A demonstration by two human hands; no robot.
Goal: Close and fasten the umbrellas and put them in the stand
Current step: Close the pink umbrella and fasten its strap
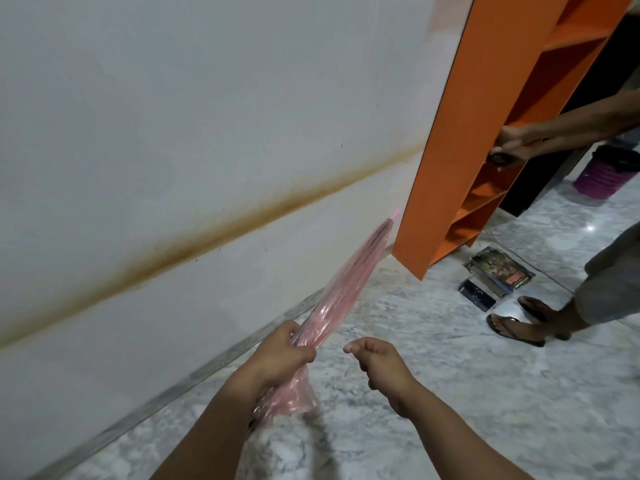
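**Pink see-through umbrella gripped in one hand, other hand hanging loose beside it**

The left hand (pixel 284 355) is wrapped tight around a folded umbrella (pixel 346 285), fingers curled fully closed over the bunched-up canopy near its lower end. It's a translucent pink plastic one, collapsed into a long skinny bundle that angles up and away from the fist, with the pink tip (pixel 499 213) pointing toward the wall (pixel 173 116), just beside the bottom corner of an orange shelf unit (pixel 460 133). A loose crumple of the pink plastic spills out below the fist, along the forearm.

The right hand (pixel 381 362) sits close by on the right, not touching the umbrella. Fingers are loosely curled, half closed, and there's nothing in them. Both forearms reach forward from the bottom of the view, over a grey-white marble floor (pixel 485 393).

The wall has a long brown stain line (pixel 207 237) running diagonally across it.

Over on the right there's a second person: an arm reaching into the shelf unit with a dark object in the hand (pixel 509 143), and feet in flip-flops (pixel 516 327). A small stack of books (pixel 498 271) lies on the floor by the shelf; the cover print is too blurry to read. A purple ribbed container with a dark top (pixel 606 174) stands farther back.
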